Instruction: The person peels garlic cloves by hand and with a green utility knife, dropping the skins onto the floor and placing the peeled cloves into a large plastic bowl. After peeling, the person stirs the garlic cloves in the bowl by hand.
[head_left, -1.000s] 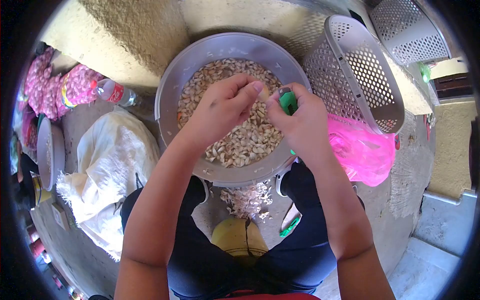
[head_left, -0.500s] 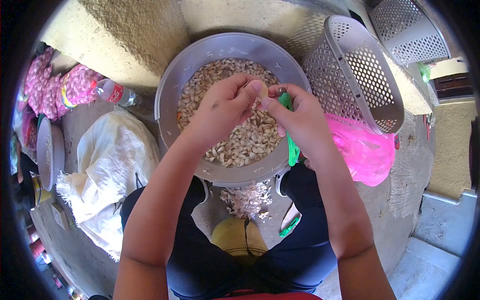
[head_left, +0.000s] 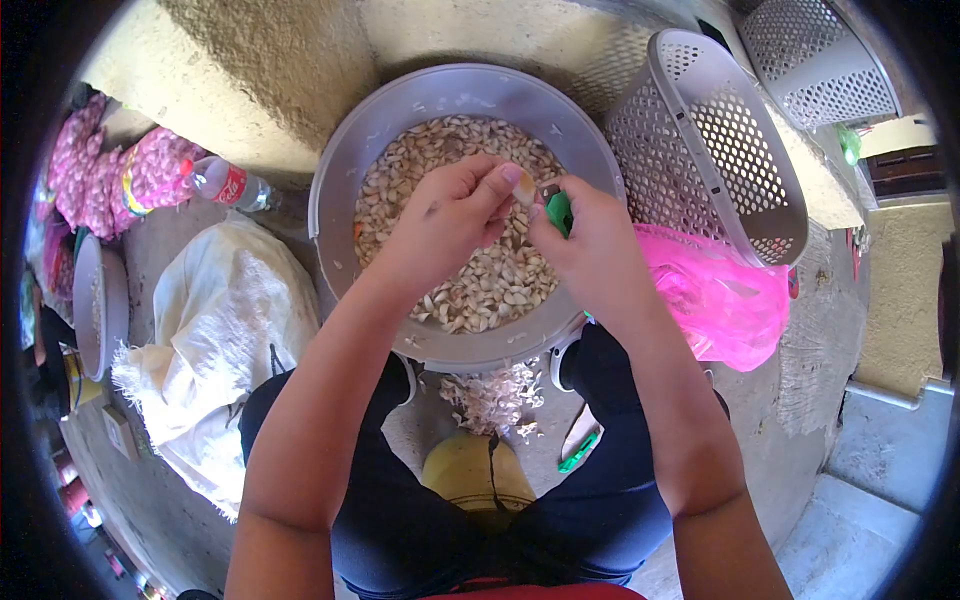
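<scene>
Over a grey basin (head_left: 335,215) my left hand (head_left: 452,210) pinches a garlic clove (head_left: 525,188) between thumb and fingertips. My right hand (head_left: 590,230) is closed around a green-handled cutter knife (head_left: 560,212), its tip close to the clove. Most of the handle is hidden by the fingers, and whether the blade touches the clove is too small to tell. Below both hands, many garlic cloves (head_left: 490,290) lie in the basin, seemingly in water.
Garlic peelings (head_left: 495,400) lie on the floor near a yellow bucket (head_left: 480,470). Another green cutter (head_left: 578,453) is by my foot. To the right are a grey perforated basket (head_left: 670,150) and a pink bag (head_left: 720,300). A white sack (head_left: 230,310) and cola bottle (head_left: 225,185) stand left.
The green cutter has turned in my right hand, so its handle no longer hangs down in view. My right fingers have closed further around it. The left hand still holds the clove.
</scene>
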